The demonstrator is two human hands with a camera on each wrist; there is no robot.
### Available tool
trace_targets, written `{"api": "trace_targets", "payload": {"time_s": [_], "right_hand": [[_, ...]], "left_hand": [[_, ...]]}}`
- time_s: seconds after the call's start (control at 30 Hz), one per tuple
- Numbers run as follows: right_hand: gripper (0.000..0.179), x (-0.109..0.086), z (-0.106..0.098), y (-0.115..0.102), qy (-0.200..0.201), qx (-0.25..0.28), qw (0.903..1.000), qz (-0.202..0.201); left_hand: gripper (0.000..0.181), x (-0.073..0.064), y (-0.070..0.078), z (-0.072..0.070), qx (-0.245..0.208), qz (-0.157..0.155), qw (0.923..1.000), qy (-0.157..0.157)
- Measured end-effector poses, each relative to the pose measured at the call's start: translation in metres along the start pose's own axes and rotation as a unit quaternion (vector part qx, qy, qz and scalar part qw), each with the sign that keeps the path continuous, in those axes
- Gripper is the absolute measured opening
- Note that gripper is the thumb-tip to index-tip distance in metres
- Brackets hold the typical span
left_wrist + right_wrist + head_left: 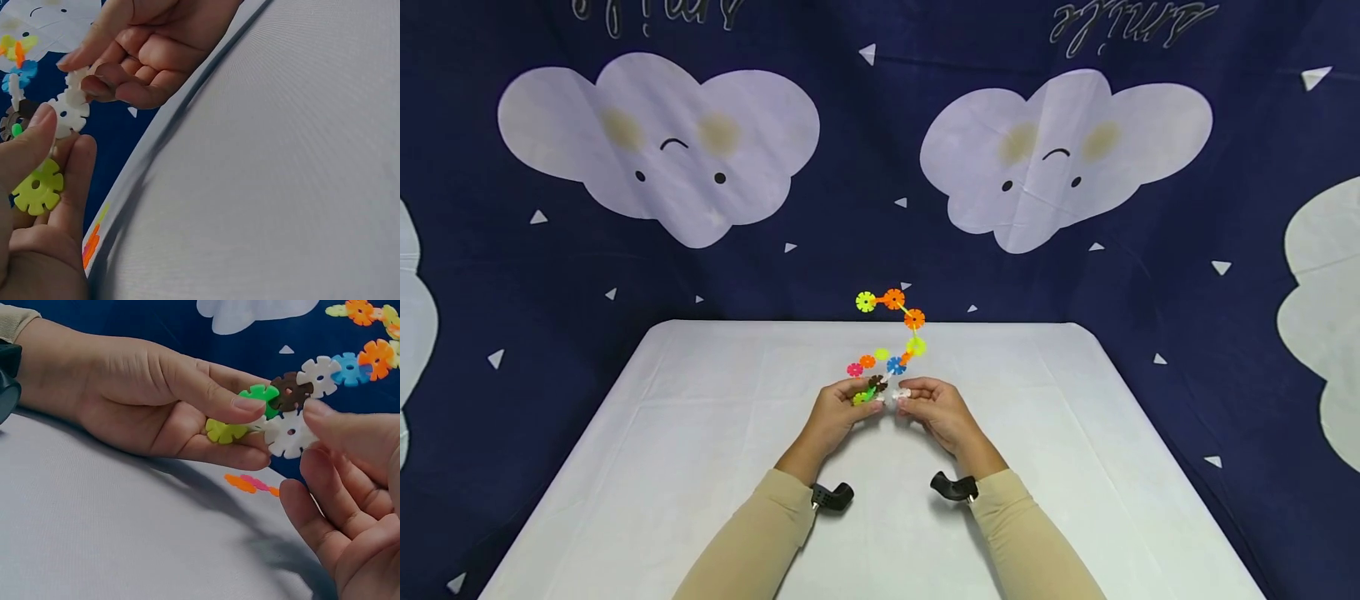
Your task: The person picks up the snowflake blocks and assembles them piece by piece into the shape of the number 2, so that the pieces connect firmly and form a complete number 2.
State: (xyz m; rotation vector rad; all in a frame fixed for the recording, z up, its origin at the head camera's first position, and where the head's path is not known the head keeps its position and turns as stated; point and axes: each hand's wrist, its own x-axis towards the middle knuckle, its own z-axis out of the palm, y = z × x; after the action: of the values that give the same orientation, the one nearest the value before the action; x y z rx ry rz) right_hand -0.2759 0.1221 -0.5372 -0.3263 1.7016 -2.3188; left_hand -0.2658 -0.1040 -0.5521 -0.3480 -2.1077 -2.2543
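A chain of notched plastic snowflake discs (pixel 914 319), in yellow, orange, blue, white, brown and green, curves up over the table. My left hand (pixel 835 417) pinches its near end between thumb and fingers, around the green disc (pixel 261 397) and the yellow disc (pixel 37 187). Facing it, my right hand (pixel 943 414) pinches a white disc (pixel 76 80) between thumb and fingertips. That disc overlaps another white disc (pixel 70 115) beside the left thumb; I cannot tell if the two are locked together.
Beyond the hands, a pink disc (pixel 854 369), an orange disc (pixel 867 361) and a yellow disc (pixel 882 354) lie in a row. A white cloth covers the table (pixel 700 467). Behind it hangs a dark blue curtain (pixel 865 167) with cloud prints.
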Motion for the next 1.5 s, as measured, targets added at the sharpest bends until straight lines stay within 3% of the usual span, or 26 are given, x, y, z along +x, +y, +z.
{"api": "trace_targets", "payload": {"time_s": [0.23,0.33,0.43,0.57,0.7,0.87,0.97,1.07,1.2,1.27,1.33,1.5], "right_hand": [[0.055,0.002,-0.003,0.002,-0.023,-0.016,0.9992,-0.030],[0.049,0.005,-0.003,0.004,-0.003,-0.067,0.9972,-0.033],[0.041,0.012,-0.001,0.007,0.029,-0.157,0.9861,-0.045],[0.037,0.028,0.004,0.014,0.065,-0.289,0.9519,-0.079],[0.038,0.046,0.007,0.020,0.079,-0.381,0.9134,-0.119],[0.042,0.066,0.010,0.023,0.070,-0.498,0.8493,-0.162],[0.049,0.077,0.012,0.023,0.050,-0.563,0.8094,-0.160],[0.055,0.084,0.014,0.021,0.031,-0.615,0.7756,-0.137],[0.045,0.090,0.018,0.018,0.021,-0.660,0.7428,-0.111],[0.039,0.091,0.020,0.017,0.019,-0.669,0.7345,-0.114],[0.037,0.092,0.022,0.018,0.022,-0.663,0.7378,-0.123],[0.048,0.089,0.021,0.025,0.055,-0.618,0.7687,-0.156]], "left_hand": [[0.044,0.000,0.000,0.000,-0.063,-0.007,0.9978,0.020],[0.044,0.001,0.000,0.000,-0.079,-0.002,0.9959,0.044],[0.046,0.002,0.001,0.001,-0.087,0.005,0.9939,0.067],[0.048,0.004,0.002,0.001,-0.110,0.014,0.9901,0.087],[0.047,0.006,0.002,0.000,-0.133,0.017,0.9857,0.102],[0.045,0.006,0.003,0.000,-0.139,0.009,0.9843,0.109],[0.045,0.007,0.003,0.000,-0.143,0.008,0.9838,0.108],[0.045,0.007,0.002,0.000,-0.156,0.007,0.9823,0.104],[0.046,0.006,0.003,0.000,-0.162,0.007,0.9827,0.089],[0.045,0.006,0.004,0.000,-0.154,0.010,0.9844,0.084],[0.045,0.006,0.004,-0.001,-0.143,0.013,0.9861,0.084],[0.046,0.005,0.002,-0.003,-0.124,0.010,0.9885,0.086]]}}
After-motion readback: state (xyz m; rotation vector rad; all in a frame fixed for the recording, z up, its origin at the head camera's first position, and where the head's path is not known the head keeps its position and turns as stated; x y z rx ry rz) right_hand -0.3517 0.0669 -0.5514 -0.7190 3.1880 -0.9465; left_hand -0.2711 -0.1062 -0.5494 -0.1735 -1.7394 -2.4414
